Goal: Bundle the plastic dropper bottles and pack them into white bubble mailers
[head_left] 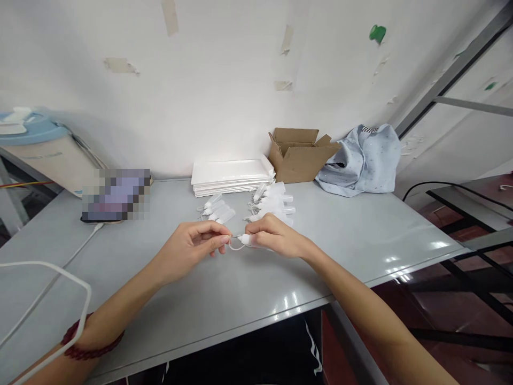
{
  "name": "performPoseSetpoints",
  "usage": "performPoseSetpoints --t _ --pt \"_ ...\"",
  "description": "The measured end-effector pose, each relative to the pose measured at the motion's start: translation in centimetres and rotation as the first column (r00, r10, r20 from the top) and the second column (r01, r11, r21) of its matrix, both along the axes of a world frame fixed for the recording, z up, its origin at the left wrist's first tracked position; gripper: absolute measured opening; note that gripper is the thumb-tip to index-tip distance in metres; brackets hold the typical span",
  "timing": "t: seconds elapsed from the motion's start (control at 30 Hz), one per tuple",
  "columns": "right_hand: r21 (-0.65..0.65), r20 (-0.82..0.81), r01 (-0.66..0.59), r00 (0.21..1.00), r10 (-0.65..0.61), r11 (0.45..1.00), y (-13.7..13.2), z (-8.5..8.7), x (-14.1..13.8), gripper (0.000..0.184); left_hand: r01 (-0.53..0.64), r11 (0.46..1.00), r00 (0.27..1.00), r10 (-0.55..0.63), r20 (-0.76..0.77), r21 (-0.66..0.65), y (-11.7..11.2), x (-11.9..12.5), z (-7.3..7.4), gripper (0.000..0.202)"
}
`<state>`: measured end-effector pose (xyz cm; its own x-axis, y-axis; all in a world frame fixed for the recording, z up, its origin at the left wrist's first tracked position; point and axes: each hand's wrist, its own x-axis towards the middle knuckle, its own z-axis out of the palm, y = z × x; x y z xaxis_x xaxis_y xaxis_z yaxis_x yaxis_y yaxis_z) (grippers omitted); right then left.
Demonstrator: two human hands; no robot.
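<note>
Two bare hands at work over a glossy grey worktop [340,230], seen from the wearer's side. The right hand [276,236] grasps a small bottle [246,239], its fingers wrapped about the body, so that the white top points towards the left hand [192,246]. The bottle lies sideways near the middle of the worktop. A white loop [236,249] curves below its thin tip; the left fingers pinch the loop's far end, the detail there being too small to read. A dark red bracelet [94,350] rings the left wrist. Beyond the hands lie similar bottles in two groups: a smaller left group [218,207] and a larger right group [276,198], the latter partly hidden by the right hand. Behind, against the wall, a white stack [230,175] adjoins an open cardboard box [306,164], with a pale blue cloth bag [368,163] to its right.
</note>
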<state>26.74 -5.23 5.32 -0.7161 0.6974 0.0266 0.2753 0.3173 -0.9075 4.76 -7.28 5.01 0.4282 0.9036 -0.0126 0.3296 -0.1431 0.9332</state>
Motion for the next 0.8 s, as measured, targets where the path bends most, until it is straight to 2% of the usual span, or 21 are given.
performPoseSetpoints --t 0.4,0.67,0.8 --pt "0.015 0.018 0.003 1.000 -0.003 1.000 0.08 0.06 -0.16 0.025 0.021 1.000 1.000 -0.021 -0.010 -0.003 0.06 0.03 -0.13 0.018" --pt "0.030 0.049 -0.016 0.999 0.015 0.999 0.06 -0.13 -0.31 0.027 0.036 0.998 0.997 -0.033 -0.070 0.046 -0.40 0.32 -0.20 0.021" --pt "0.078 0.072 -0.016 0.997 0.011 0.997 0.09 -0.62 -0.56 0.032 0.049 0.995 0.995 -0.040 -0.095 0.091 -0.56 0.54 -0.44 0.021"
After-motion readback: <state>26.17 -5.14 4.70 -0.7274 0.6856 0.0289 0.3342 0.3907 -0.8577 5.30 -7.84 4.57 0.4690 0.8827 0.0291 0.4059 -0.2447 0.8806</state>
